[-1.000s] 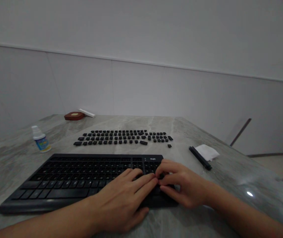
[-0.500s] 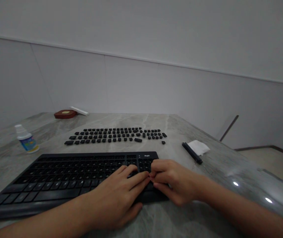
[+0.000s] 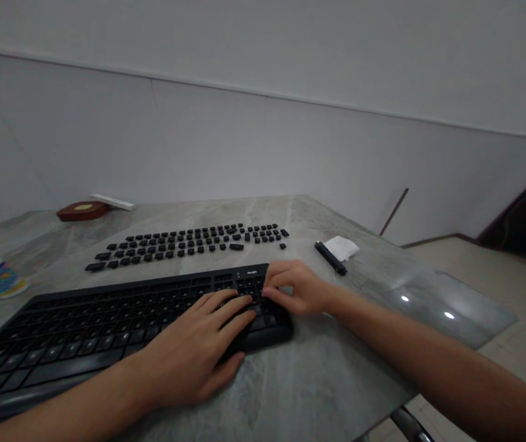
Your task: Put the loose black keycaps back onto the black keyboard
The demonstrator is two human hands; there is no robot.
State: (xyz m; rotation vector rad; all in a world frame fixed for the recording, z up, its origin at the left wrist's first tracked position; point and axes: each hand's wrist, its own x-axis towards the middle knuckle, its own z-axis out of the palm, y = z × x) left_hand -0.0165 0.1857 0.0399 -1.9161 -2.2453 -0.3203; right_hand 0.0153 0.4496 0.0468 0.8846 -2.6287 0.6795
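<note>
A black keyboard [image 3: 78,370] lies across the front of the table, with its upper rows bare of keycaps and its lower rows still capped. My left hand [image 3: 202,344] rests over its right part, fingers spread and thumb on the table. Around the number pad's right side, my right hand [image 3: 297,288] is closed in a pinch; anything between its fingertips is hidden. Beyond the keyboard, loose black keycaps [image 3: 171,247] are laid out in rows matching a keyboard's layout. One keycap [image 3: 282,246] sits apart at the right end of these rows.
Right of the keycaps lie a black pen-like stick [image 3: 330,258] and a crumpled white tissue [image 3: 342,248]. A spray-type bottle [image 3: 1,277] with a blue label stands at far left. Toward the wall are a reddish-brown box [image 3: 82,212] and a white strip [image 3: 112,201]. The table edge drops off at right.
The view has turned to the right, so things sit further left. My right hand has drawn away from my left fingertips, toward the number pad's upper right side. My left hand stays on the keyboard.
</note>
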